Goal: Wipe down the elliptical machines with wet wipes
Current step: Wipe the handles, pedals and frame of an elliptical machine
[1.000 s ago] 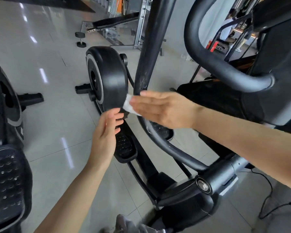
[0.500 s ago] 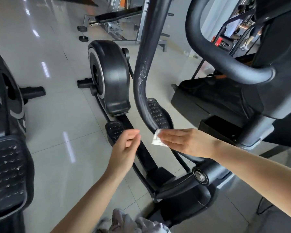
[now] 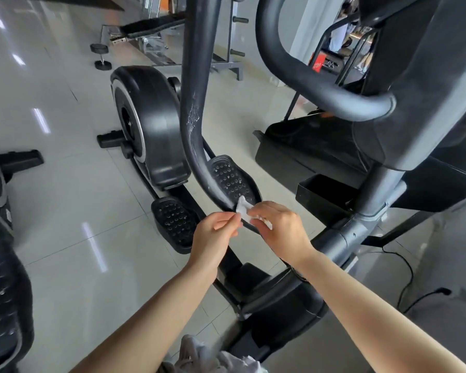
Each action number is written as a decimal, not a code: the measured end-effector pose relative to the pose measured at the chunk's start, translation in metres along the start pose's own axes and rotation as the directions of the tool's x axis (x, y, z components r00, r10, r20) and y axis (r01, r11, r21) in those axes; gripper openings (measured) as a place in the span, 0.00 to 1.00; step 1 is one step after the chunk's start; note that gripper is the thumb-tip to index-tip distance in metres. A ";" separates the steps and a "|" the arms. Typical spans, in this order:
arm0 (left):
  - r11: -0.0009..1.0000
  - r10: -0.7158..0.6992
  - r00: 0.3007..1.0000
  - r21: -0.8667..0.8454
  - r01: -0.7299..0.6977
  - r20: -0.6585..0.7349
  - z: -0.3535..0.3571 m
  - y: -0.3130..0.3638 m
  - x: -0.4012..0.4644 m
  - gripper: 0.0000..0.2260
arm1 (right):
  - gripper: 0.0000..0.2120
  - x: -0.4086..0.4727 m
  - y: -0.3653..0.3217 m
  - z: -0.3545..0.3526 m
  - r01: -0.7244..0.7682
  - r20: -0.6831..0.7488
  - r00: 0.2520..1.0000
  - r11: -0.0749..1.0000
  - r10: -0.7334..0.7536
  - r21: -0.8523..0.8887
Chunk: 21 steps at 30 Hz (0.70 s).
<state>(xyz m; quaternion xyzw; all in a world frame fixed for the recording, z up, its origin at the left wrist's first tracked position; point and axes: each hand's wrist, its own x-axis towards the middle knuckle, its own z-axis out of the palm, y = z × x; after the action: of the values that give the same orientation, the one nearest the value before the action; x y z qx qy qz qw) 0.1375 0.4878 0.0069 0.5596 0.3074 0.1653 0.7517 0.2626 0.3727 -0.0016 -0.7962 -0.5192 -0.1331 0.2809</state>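
A black elliptical machine (image 3: 151,130) stands in front of me, its long curved swing arm (image 3: 193,109) running down past the far pedal (image 3: 233,181). The arm shows pale wet streaks. A small white wet wipe (image 3: 244,208) sits low against that arm. My right hand (image 3: 280,230) grips the wipe from the right, fingers curled over it. My left hand (image 3: 213,234) pinches the wipe's left edge between thumb and fingertips. The near pedal (image 3: 175,222) lies just left of my hands.
A second elliptical (image 3: 0,251) stands at the left edge. A weight bench (image 3: 151,28) and a dumbbell (image 3: 101,56) are at the back. A treadmill (image 3: 315,146) sits right, with a black cable (image 3: 406,267) on the tiled floor. Grey cloth (image 3: 207,356) is at the bottom.
My right hand slid the wipe down the swing arm from mid height to its low bend. My left hand followed down and now pinches the wipe's edge.
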 end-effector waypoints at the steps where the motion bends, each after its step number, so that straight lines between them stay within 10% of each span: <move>1: 1.000 0.006 1.000 -0.004 -0.006 -0.011 0.002 0.000 0.000 0.02 | 0.09 0.000 -0.004 0.003 -0.008 -0.027 1.000 1.000 0.007 -0.011; 7: 0.996 0.082 0.996 0.030 -0.080 -0.045 0.000 0.001 0.002 0.03 | 0.09 0.004 -0.021 0.002 -0.197 -0.018 0.978 0.953 0.207 0.229; 10: 0.985 0.171 0.985 -0.004 -0.171 -0.021 -0.011 0.005 -0.006 0.04 | 0.10 0.009 -0.040 -0.016 -0.448 0.216 0.888 0.660 0.406 0.603; 15: 0.946 0.290 0.957 -0.157 -0.283 0.024 -0.028 0.024 -0.027 0.05 | 0.07 0.019 -0.077 -0.040 -0.443 0.302 0.874 0.367 0.382 0.818; 21: 0.912 0.396 0.918 -0.097 -0.398 -0.032 -0.048 0.042 -0.033 0.04 | 0.10 0.027 -0.113 -0.028 -0.311 0.099 0.944 0.745 0.316 0.590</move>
<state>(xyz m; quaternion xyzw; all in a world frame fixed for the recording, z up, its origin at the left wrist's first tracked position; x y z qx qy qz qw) 0.0851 0.5169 0.0465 0.5705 0.1828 0.3329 0.7282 0.1740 0.4107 0.0700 -0.7417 -0.3924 0.0834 0.5376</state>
